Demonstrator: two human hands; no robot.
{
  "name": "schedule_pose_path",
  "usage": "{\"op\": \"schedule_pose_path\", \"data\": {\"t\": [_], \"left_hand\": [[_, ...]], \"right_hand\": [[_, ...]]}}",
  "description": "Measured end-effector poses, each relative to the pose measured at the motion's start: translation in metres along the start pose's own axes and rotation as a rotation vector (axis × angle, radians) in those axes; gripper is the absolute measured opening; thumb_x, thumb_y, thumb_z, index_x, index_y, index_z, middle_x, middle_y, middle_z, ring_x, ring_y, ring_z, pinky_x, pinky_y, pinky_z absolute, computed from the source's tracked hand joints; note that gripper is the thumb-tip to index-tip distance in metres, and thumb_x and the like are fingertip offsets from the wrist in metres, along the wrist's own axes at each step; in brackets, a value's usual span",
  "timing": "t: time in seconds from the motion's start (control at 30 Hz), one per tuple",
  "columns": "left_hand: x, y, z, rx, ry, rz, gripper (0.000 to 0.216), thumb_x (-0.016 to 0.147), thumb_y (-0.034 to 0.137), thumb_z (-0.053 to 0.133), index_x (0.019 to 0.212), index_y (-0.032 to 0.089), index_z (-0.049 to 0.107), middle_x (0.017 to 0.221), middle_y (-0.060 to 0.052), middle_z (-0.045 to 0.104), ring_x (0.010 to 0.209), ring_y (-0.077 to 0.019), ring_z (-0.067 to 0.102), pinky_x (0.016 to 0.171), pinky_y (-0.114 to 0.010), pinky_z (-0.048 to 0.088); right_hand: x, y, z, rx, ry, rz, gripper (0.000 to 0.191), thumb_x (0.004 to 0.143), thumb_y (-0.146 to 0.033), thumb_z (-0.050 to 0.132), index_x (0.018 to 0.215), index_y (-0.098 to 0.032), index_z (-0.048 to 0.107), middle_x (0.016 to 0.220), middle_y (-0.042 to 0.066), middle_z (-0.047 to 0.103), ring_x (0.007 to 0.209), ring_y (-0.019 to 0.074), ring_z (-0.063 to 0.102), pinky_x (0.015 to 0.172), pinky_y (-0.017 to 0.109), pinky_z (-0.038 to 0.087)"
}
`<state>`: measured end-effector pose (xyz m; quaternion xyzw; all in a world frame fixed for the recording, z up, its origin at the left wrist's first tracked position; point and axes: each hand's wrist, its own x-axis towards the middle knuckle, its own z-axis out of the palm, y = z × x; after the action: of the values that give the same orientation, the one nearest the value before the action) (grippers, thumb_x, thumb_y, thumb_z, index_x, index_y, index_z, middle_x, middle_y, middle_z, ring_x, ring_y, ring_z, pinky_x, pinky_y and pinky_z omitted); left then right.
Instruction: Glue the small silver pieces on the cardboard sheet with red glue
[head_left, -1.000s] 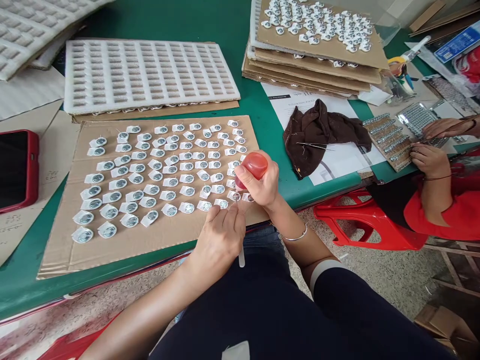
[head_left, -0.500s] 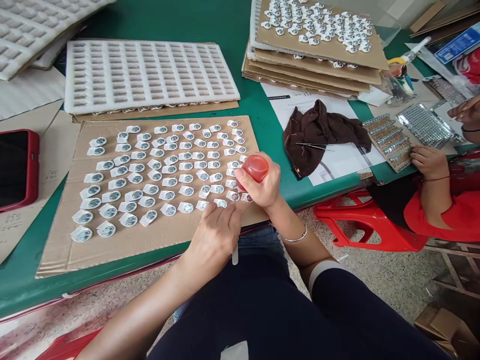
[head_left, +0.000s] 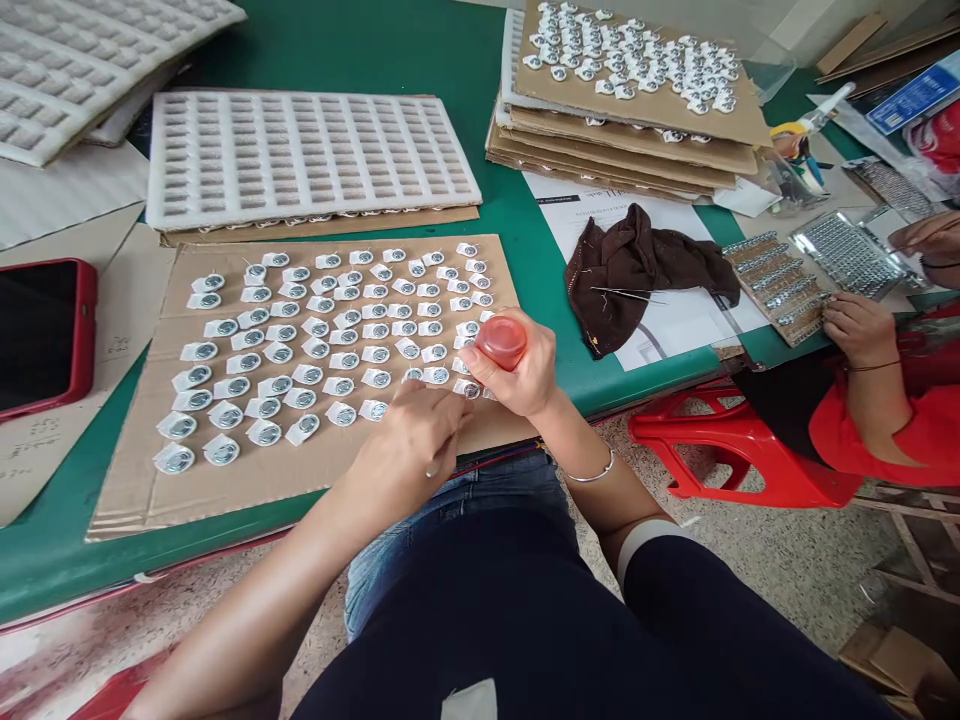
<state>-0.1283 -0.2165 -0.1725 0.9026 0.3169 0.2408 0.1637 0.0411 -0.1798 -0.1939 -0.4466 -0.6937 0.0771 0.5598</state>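
Note:
My right hand [head_left: 534,368] is wrapped round a red translucent squeeze bottle [head_left: 501,342], its base towards me and its tip hidden beneath the hand. My left hand [head_left: 411,425] is closed on a thin metal tool [head_left: 433,470]; only the rounded rear end shows below the palm, so its kind is unclear. Both hands are over the right front part of a cardboard sheet [head_left: 142,490]. Rows of small round silver pieces [head_left: 264,432] with white paper tabs cover the sheet. A few of these pieces lie hidden under my fingers.
Behind the sheet lies a white foam tray [head_left: 315,150]. Stacked cardboard sheets [head_left: 637,120] bear more silver pieces. Right of my hands are a dark brown cloth [head_left: 615,270] and tweezers [head_left: 628,294]. A red-cased phone [head_left: 45,335] lies left. A co-worker's hand [head_left: 862,325] touches a studded board [head_left: 776,285].
My left hand has moved left and slightly up, and the tool now shows only its end. The red bottle has shifted slightly left and tilted. The view has shifted a little.

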Motion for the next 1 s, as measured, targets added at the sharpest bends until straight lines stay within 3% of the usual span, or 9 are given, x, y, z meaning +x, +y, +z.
{"op": "schedule_pose_path", "data": {"t": [0.1,0.23,0.43,0.57,1.0], "left_hand": [[0.009,-0.008,-0.009,-0.108,-0.014,-0.067,0.018,0.084,0.009,0.047,0.083,0.014,0.064,0.073,-0.005,0.065,0.068,-0.0158,0.058,0.066,-0.029,0.042],[0.023,-0.02,-0.019,-0.243,-0.13,-0.19,0.018,0.082,0.013,0.05,0.078,0.014,0.068,0.071,-0.004,0.066,0.063,-0.0127,0.057,0.06,-0.024,0.041],[0.039,-0.035,-0.027,-0.443,-0.26,-0.371,0.016,0.079,0.022,0.055,0.077,0.014,0.069,0.066,-0.003,0.065,0.056,-0.0109,0.055,0.052,-0.02,0.042],[0.042,-0.038,-0.031,-0.49,-0.306,-0.46,0.015,0.077,0.025,0.059,0.077,0.014,0.069,0.06,-0.002,0.062,0.049,-0.0093,0.052,0.046,-0.019,0.039],[0.038,-0.043,-0.029,-0.534,-0.309,-0.464,0.017,0.076,0.027,0.059,0.08,0.014,0.068,0.062,-0.001,0.063,0.048,-0.0073,0.05,0.048,-0.017,0.038]], "right_hand": [[0.001,-0.001,-0.001,-0.006,-0.009,-0.008,0.027,0.072,-0.043,0.068,0.08,-0.022,0.053,0.073,-0.001,0.062,0.066,0.0139,0.06,0.062,0.03,0.052],[-0.005,-0.003,-0.005,-0.003,0.007,0.027,0.026,0.071,-0.041,0.068,0.079,-0.022,0.053,0.072,-0.001,0.061,0.066,0.0143,0.059,0.062,0.031,0.052],[-0.027,-0.005,-0.012,0.073,0.26,0.049,0.022,0.078,-0.043,0.059,0.079,-0.022,0.052,0.068,0.001,0.058,0.063,0.0167,0.057,0.06,0.036,0.05],[-0.036,-0.006,-0.012,0.079,0.305,0.041,0.021,0.076,-0.041,0.061,0.081,-0.023,0.052,0.067,0.001,0.058,0.063,0.0179,0.058,0.059,0.036,0.049],[-0.034,-0.003,-0.008,0.052,0.282,0.052,0.018,0.076,-0.037,0.063,0.077,-0.021,0.055,0.067,0.002,0.06,0.063,0.0167,0.058,0.058,0.034,0.049]]}}
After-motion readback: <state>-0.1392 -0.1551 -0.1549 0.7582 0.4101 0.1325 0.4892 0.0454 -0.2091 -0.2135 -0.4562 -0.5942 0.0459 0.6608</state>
